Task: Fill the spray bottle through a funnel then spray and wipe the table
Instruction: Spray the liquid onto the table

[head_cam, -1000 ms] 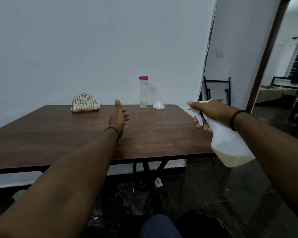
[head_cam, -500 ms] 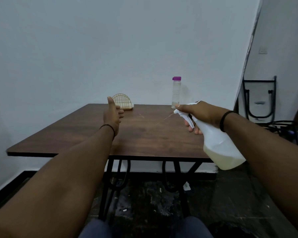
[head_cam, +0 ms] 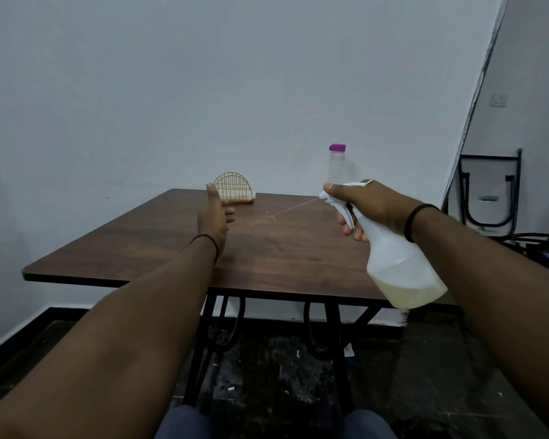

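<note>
My right hand grips the head of a white spray bottle, fingers on the trigger, over the right side of the dark wooden table. Pale yellowish liquid fills the bottle's bottom. A thin jet runs from the nozzle down to the left onto the tabletop. My left hand hovers above the table's middle, empty, thumb up and fingers loosely apart. A clear bottle with a purple cap stands at the table's far edge, behind my right hand. The funnel is not visible.
A gold wire holder with white cloths or napkins stands at the table's far edge by the white wall. A folded black chair leans against the wall at right. Black table legs and a dark, stained floor lie below.
The view has swung left, so the table sits more to the right. A spray jet has appeared from the nozzle. Both hands keep roughly the same pose over the table.
</note>
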